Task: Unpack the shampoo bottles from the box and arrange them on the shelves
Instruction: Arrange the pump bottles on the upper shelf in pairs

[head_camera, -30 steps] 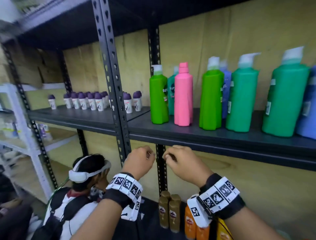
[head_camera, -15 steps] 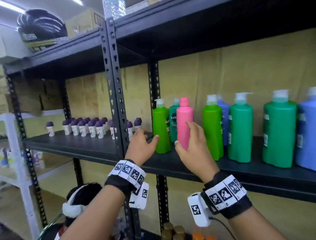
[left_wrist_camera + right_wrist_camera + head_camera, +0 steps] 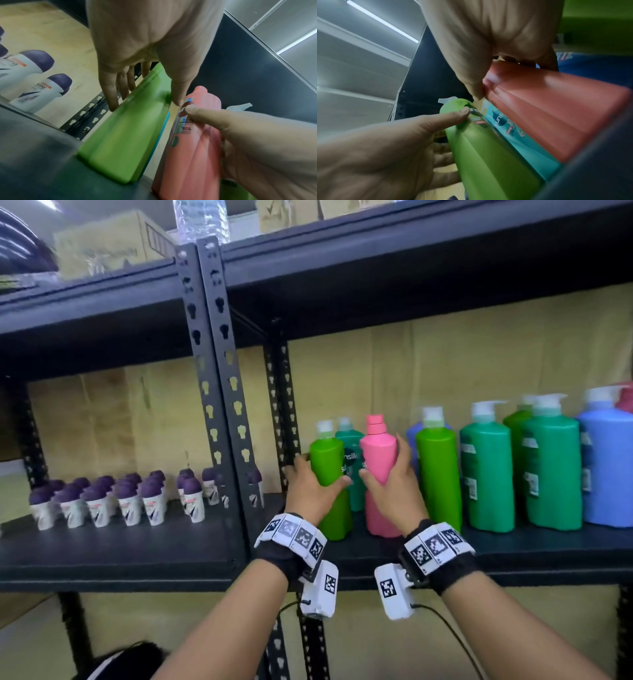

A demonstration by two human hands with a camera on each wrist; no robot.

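On shelf (image 3: 513, 546): left hand (image 3: 310, 491) grips green bottle (image 3: 330, 470), right hand (image 3: 390, 491) pink bottle (image 3: 378, 460) (both upright, caps up).

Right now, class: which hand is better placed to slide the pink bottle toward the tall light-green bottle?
Right hand: it already grips the pink bottle; the left hand holds the small green bottle.

Black perforated-steel shelving uprights (image 3: 219, 392) carry dark shelf boards (image 3: 120, 556). Tan plywood backing (image 3: 445, 364) behind. Blurred cardboard boxes (image 3: 109, 244) on top. Fluorescent ceiling strip (image 3: 382, 21) overhead.
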